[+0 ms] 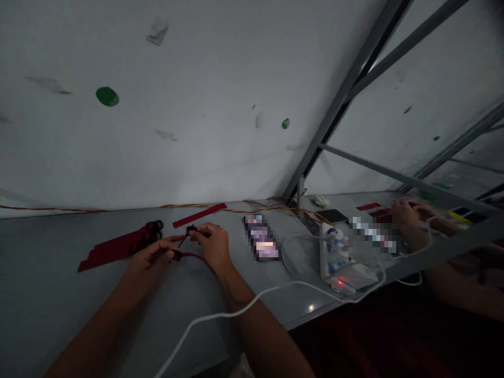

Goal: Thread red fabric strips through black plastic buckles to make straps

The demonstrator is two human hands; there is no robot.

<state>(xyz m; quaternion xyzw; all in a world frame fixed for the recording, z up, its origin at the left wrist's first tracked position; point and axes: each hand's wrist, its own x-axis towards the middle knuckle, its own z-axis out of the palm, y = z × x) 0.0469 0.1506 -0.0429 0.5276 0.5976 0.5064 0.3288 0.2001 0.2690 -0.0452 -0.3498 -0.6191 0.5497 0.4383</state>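
L hand (167,251) + R hand (207,239) pinch red strap w/ dark fittings (183,241); surface (157,310) bare toward near edge, phone (262,239) R of hands, white cable (275,287) over R forearm.

Strap (198,256) between my left hand (151,260) and right hand (215,245): red, looks woven cloth, matt; dark fittings (177,255) look hard, material unclear to me. Strip stack (114,247) beside left hand: same flat red, clothlike. Tabletop (189,336) under hands: grey, smooth, faintly glossy, bright glint right of right forearm. Power strip (324,252) further right: white plastic, smooth. Frame (334,118) beyond: grey, looks metal. Wall (212,157) ahead of hands: whitish, matt, patches roughening it.
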